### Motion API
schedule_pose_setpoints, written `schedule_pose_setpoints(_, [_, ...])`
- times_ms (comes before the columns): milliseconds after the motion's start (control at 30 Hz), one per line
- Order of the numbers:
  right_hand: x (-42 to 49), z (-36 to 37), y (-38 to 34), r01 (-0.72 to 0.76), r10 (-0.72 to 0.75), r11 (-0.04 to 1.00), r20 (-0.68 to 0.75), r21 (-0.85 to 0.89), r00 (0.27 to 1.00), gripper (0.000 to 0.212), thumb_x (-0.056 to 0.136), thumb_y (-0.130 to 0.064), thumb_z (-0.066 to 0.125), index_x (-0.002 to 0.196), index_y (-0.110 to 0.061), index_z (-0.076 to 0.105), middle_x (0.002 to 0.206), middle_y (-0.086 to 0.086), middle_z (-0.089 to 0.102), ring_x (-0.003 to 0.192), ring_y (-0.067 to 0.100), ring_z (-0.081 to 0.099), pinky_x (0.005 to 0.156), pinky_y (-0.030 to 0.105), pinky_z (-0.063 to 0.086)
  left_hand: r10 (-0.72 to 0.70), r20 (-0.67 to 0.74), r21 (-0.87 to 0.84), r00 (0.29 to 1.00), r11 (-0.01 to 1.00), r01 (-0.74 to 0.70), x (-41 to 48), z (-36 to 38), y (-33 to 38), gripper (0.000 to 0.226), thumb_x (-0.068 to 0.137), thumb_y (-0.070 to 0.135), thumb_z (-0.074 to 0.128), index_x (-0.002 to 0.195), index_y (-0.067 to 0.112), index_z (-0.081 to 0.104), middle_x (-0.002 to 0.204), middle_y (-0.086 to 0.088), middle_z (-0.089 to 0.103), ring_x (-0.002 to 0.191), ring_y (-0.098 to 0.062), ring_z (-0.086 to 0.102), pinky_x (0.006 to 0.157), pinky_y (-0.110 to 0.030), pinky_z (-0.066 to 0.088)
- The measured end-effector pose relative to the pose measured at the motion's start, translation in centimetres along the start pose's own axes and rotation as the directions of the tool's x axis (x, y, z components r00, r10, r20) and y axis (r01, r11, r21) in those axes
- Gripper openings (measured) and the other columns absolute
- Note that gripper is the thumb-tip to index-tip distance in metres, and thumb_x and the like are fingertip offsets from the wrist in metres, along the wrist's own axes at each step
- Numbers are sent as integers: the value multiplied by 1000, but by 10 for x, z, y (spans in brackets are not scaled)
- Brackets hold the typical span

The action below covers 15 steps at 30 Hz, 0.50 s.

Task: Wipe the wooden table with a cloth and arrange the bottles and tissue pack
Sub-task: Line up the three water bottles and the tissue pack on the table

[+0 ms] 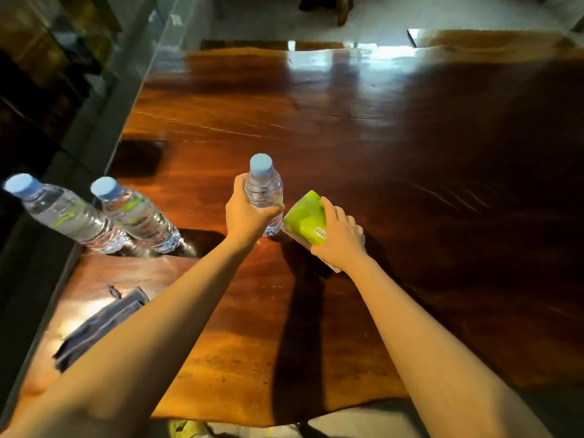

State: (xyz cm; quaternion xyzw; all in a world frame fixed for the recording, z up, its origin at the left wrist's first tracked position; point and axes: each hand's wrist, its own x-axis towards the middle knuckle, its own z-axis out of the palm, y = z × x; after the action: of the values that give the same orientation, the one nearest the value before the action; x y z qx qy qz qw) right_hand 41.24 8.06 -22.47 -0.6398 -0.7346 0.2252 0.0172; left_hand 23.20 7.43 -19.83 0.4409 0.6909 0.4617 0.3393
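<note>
My left hand [248,213] grips a clear water bottle [264,186] with a light blue cap, upright near the middle of the glossy wooden table [363,128]. Right beside it, my right hand [339,237] holds a green tissue pack [307,219], tilted with one end raised off the wood. Two more blue-capped bottles [63,213] [139,216] stand side by side at the table's left edge. A dark grey cloth [98,327] lies crumpled at the near left, partly hidden by my left forearm.
A glass panel [126,67] runs along the table's left side. The table's near edge is irregular, with pale floor below [354,428]. More wooden furniture [493,39] sits beyond the far edge.
</note>
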Motion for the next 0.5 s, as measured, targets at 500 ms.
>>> schedule_pose_setpoints(500, [41, 19, -56, 287, -254, 946, 205, -152, 945, 101, 69, -29, 75, 148, -28, 12, 149, 0, 33, 135, 27, 33, 112, 53, 19, -95, -148, 42, 984, 994, 102, 9, -77, -56, 68, 58, 22, 81, 115, 26, 45, 103, 6, 62, 91, -15, 61, 77, -26, 45])
